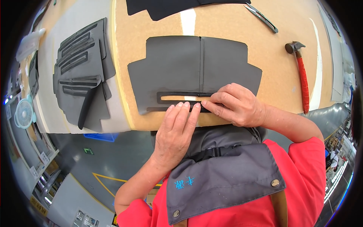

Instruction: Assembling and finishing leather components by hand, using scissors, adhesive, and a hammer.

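A dark grey sheet panel [170,68] with stepped corners lies flat before me, a seam running down its middle. Near its front edge is a long narrow slot [177,98], framed by a black strip [177,93]; the tan table top shows through. My left hand [173,132] rests with outstretched fingers, its tips on the panel's front edge just below the slot. At the slot's right end, my right hand [240,106] pinches the black strip between thumb and fingers. That hand covers the slot's right end, so the exact grip is partly hidden.
Several similar grey panels [72,109] with black-edged slots are stacked at the left, one flap curled up. A red-handled hammer [303,83] and thread snips [262,19] lie to the right. A black piece [166,8] lies at the far edge.
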`<action>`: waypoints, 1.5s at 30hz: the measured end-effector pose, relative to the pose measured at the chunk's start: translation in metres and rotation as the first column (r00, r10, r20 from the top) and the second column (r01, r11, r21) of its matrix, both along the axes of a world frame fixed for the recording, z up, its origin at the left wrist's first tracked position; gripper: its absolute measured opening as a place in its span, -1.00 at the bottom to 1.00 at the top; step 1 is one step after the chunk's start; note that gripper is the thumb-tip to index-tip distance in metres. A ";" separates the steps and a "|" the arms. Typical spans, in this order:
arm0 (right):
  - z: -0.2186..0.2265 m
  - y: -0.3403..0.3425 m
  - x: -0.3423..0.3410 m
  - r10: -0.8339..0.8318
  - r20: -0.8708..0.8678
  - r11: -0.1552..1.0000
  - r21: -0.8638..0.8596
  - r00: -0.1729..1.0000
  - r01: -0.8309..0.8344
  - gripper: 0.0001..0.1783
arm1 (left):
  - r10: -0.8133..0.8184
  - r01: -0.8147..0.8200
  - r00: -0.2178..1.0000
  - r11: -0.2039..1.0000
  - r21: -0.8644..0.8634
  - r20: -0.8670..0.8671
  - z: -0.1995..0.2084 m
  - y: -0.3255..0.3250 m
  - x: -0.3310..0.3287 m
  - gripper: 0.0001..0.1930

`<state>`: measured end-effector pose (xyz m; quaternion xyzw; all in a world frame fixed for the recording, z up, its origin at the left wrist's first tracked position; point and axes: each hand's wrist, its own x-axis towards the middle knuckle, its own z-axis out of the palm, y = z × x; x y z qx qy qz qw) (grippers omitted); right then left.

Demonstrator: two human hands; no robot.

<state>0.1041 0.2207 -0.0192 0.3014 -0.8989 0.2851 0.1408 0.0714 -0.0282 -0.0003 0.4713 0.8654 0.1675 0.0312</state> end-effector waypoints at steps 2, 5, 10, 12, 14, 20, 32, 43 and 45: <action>-0.001 0.000 -0.001 0.002 -0.001 1.000 0.008 1.000 -0.002 -0.63 | 0.004 -0.004 1.000 1.000 0.002 0.012 0.001 0.000 0.000 -0.46; -0.008 0.004 0.001 -0.042 0.040 0.997 -0.061 0.998 0.044 -0.55 | -0.001 0.001 1.000 1.000 -0.026 -0.012 0.000 0.001 0.001 -0.46; -0.002 0.009 0.003 0.004 -0.010 1.000 -0.002 1.000 -0.004 -0.59 | 0.058 -0.060 0.997 0.997 0.044 0.041 -0.002 0.002 0.004 -0.41; -0.001 0.009 0.004 0.009 -0.016 1.000 0.010 1.000 -0.009 -0.58 | 0.046 -0.046 0.999 0.999 0.009 0.005 -0.001 0.004 0.005 -0.42; -0.002 0.010 0.005 0.013 -0.021 1.000 0.024 1.000 -0.013 -0.58 | 0.033 -0.033 0.999 0.999 -0.024 -0.031 -0.001 0.004 0.007 -0.43; -0.003 0.019 0.011 0.018 0.030 1.000 0.018 0.999 -0.018 -0.54 | 0.042 -0.048 0.996 0.997 -0.067 -0.083 0.002 0.009 0.011 -0.42; -0.005 0.025 0.019 0.026 0.007 1.000 0.007 1.000 -0.026 -0.51 | 0.027 -0.038 0.993 0.995 -0.092 -0.119 0.005 0.024 0.025 -0.45; -0.004 0.032 0.028 0.039 -0.035 0.998 0.044 0.999 -0.037 -0.54 | 0.124 -0.125 0.992 0.991 -0.046 -0.017 0.004 0.037 0.040 -0.43; -0.004 0.033 0.027 0.037 -0.013 0.999 0.030 0.999 -0.037 -0.55 | 0.118 -0.120 0.992 0.991 -0.063 -0.039 0.005 0.038 0.042 -0.44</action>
